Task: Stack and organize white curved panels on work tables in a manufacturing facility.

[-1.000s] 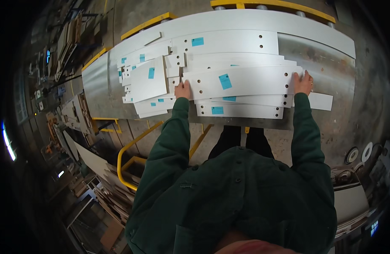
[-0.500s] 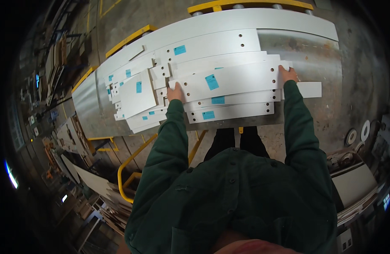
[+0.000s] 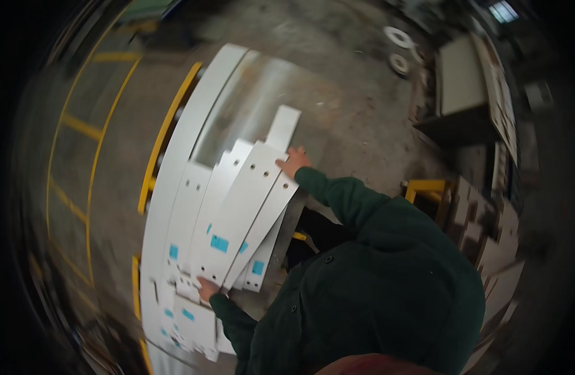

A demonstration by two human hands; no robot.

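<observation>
Both arms in dark green sleeves reach out over a long white metal strip (image 3: pixel 240 215) with drilled holes and a blue sticker. Left hand (image 3: pixel 207 289) grips the strip's near end at about 8 o'clock from frame centre; right hand (image 3: pixel 293 162) grips the far end near 12 o'clock, fingers wrapped over the edge. Hands well apart, each clamped on the strip. Strip lies topmost on a fanned stack of similar white strips (image 3: pixel 193 206) on a grey sheet-metal table (image 3: pixel 262 94) with yellow frame (image 3: pixel 165 131). Smaller white plates (image 3: pixel 190 325) lie at 7 o'clock. Picture blurred.
</observation>
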